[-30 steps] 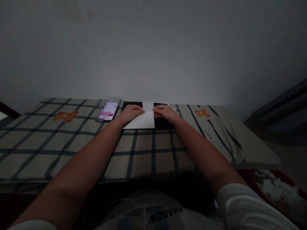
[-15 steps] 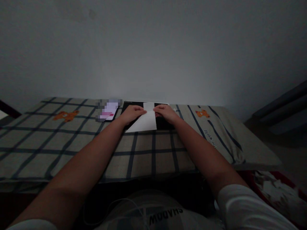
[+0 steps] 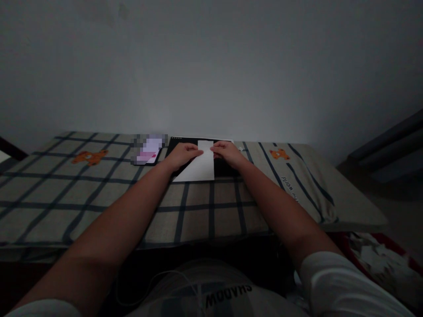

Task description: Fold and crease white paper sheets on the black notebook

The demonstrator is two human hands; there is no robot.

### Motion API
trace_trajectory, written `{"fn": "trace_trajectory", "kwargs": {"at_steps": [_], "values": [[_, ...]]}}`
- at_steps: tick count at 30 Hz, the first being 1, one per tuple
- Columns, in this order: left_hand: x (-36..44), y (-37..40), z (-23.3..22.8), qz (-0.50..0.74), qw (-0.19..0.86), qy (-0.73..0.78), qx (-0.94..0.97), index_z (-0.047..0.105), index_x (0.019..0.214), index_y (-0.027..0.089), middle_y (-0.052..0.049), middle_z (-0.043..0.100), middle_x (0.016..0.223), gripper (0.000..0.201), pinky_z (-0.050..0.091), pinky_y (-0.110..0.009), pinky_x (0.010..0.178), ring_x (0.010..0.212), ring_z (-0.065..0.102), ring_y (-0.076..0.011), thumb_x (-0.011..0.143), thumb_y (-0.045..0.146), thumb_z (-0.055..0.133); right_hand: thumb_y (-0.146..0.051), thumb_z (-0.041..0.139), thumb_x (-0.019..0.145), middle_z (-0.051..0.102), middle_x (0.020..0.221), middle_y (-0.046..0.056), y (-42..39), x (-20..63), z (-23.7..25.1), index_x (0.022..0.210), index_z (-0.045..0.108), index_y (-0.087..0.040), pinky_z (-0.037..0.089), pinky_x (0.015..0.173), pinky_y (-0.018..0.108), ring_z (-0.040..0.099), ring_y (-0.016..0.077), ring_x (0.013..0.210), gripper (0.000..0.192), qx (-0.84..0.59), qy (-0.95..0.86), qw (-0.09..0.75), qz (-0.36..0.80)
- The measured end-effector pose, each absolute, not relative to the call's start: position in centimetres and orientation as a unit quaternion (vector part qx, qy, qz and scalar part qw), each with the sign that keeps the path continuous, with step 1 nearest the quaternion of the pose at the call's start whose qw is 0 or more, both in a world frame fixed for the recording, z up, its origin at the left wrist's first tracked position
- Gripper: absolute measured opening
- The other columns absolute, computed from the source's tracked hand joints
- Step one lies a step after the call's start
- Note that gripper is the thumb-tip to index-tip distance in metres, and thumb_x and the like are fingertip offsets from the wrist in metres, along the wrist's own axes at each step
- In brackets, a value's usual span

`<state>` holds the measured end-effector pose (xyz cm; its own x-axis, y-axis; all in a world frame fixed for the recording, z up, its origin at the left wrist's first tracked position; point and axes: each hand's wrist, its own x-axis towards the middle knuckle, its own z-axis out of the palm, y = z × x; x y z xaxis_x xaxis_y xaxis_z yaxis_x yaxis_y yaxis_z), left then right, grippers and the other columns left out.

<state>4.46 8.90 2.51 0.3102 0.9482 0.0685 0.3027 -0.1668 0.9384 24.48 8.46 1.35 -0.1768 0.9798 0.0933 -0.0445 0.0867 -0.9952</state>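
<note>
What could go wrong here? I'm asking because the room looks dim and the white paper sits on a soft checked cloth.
1. The left hand and right hand pinch the white paper at its far end only; the near end could swing askew.
2. The black pad under it lies on soft checked cloth, so pressing may shift it.
3. The phone beside the left hand might get nudged.

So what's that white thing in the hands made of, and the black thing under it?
The white sheet looks like thin matte paper: flat, with crisp straight edges, pinched by the left hand and right hand. The black pad beneath seems stiff and smooth, perhaps plastic or card; the dim light leaves that open.
</note>
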Motion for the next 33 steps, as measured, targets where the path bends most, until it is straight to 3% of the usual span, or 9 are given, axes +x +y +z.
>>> {"fn": "trace_trajectory", "kwargs": {"at_steps": [5, 10, 33], "values": [[4.39, 8.68, 2.94, 0.357, 0.438, 0.463, 0.683, 0.062, 0.065, 0.016, 0.002, 0.056, 0.059, 0.029, 0.033, -0.023, 0.051, 0.054, 0.045, -0.0102, 0.062, 0.042, 0.073, -0.025, 0.073, 0.068, 0.062, 0.072, -0.001, 8.52, 24.63, 1.13, 0.078, 0.061, -0.017, 0.051, 0.067, 0.025, 0.058, 0.0088, 0.064, 0.017, -0.391, -0.553, 0.492, 0.547], [4.36, 8.85, 2.81, 0.343, 0.434, 0.451, 0.701, 0.062, 0.064, 0.016, 0.002, 0.054, 0.057, 0.029, 0.031, -0.022, 0.05, 0.053, 0.044, -0.0094, 0.064, 0.043, 0.072, -0.027, 0.073, 0.069, 0.06, 0.066, -0.002, 8.52, 24.73, 1.39, 0.071, 0.058, -0.017, 0.05, 0.064, 0.023, 0.057, 0.0089, 0.063, 0.018, -0.418, -0.559, 0.483, 0.529], [4.4, 9.09, 2.53, 0.37, 0.431, 0.429, 0.703, 0.069, 0.076, 0.014, -0.002, 0.064, 0.071, 0.031, 0.039, -0.024, 0.057, 0.06, 0.053, -0.0119, 0.065, 0.043, 0.073, -0.045, 0.067, 0.077, 0.063, 0.069, 0.001, 8.62, 25.04, 1.25, 0.08, 0.061, -0.017, 0.05, 0.06, 0.022, 0.058, 0.0095, 0.062, 0.028, -0.378, -0.564, 0.477, 0.559]]}}
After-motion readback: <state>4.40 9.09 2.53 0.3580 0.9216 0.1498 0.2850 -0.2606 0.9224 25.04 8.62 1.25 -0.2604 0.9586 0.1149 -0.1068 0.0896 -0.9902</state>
